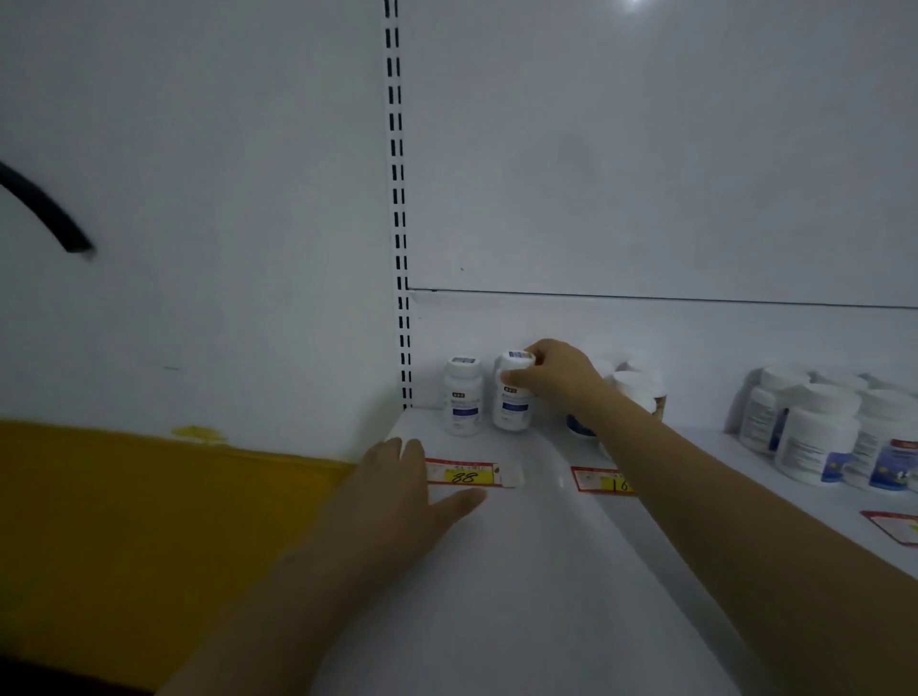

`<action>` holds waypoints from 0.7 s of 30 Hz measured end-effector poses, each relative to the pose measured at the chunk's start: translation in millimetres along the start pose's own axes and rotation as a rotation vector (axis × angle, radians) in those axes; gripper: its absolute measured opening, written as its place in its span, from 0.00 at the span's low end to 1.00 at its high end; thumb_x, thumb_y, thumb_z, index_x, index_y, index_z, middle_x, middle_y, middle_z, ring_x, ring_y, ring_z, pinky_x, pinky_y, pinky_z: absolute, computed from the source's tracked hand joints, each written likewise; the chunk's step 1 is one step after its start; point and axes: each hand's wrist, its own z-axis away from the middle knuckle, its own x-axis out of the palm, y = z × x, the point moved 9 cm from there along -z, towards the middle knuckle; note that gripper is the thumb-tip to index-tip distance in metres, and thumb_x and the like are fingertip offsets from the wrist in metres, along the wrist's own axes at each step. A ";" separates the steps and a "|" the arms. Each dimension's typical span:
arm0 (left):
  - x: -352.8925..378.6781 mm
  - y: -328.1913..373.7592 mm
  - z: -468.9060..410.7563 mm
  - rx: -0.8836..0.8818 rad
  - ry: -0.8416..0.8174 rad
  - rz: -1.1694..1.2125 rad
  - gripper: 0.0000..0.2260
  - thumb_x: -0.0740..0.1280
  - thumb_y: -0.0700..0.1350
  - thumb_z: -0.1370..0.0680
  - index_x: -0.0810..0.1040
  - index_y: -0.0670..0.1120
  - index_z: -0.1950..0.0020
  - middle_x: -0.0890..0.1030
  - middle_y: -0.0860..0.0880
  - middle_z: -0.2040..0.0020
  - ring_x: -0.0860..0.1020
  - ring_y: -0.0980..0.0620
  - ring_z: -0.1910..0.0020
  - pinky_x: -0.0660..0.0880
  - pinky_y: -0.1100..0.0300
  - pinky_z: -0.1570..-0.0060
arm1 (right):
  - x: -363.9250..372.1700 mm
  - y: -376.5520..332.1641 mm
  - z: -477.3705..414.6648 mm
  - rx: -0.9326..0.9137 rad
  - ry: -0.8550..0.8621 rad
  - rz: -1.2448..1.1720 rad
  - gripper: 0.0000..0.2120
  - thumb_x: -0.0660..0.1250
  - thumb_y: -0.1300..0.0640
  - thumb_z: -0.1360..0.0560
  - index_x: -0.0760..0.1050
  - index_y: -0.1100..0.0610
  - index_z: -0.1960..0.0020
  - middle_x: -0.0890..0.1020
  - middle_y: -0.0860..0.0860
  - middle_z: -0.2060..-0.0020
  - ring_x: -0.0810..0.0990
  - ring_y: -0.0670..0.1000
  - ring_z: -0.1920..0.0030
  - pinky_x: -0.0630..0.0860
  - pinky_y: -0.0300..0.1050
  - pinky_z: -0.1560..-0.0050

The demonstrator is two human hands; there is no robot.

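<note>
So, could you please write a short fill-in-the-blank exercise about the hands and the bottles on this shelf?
1. The white bottle is gripped near its cap by the ___ hand.
2. The left hand rests open on the shelf, beside the price tag that reads ___.
3. A second bottle stands to the ___ of the gripped one.
Missing words: right (the right hand); 88; left.

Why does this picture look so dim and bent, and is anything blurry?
Head view: dim, bluish light, with one glare spot at the top edge; the wide lens bows the slotted upright and shelf; the black cable is blur-smeared; the far-right bottles look soft; the white bottle in the right hand is sharper.
</note>
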 end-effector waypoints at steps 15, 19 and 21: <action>32.7 -7.9 11.2 -0.063 -0.189 -0.148 0.47 0.42 0.75 0.30 0.39 0.43 0.23 0.40 0.45 0.22 0.40 0.49 0.23 0.41 0.51 0.25 | -1.5 -31.7 -7.8 -0.112 0.121 0.184 0.27 0.65 0.45 0.24 0.65 0.58 0.30 0.71 0.58 0.35 0.69 0.58 0.35 0.70 0.53 0.36; 33.4 -9.0 10.5 -0.065 -0.186 -0.148 0.48 0.42 0.75 0.31 0.39 0.43 0.23 0.40 0.45 0.22 0.40 0.49 0.23 0.40 0.52 0.26 | 15.7 -80.4 -9.5 -0.269 0.085 0.414 0.21 0.57 0.45 0.20 0.69 0.56 0.33 0.73 0.57 0.37 0.68 0.58 0.36 0.66 0.54 0.36; 34.1 -9.0 10.2 -0.063 -0.187 -0.147 0.48 0.42 0.75 0.31 0.39 0.43 0.23 0.40 0.45 0.22 0.40 0.49 0.23 0.39 0.52 0.26 | 41.1 -80.7 -9.6 -0.281 -0.019 0.630 0.22 0.55 0.43 0.20 0.69 0.56 0.33 0.74 0.58 0.39 0.69 0.59 0.38 0.64 0.55 0.36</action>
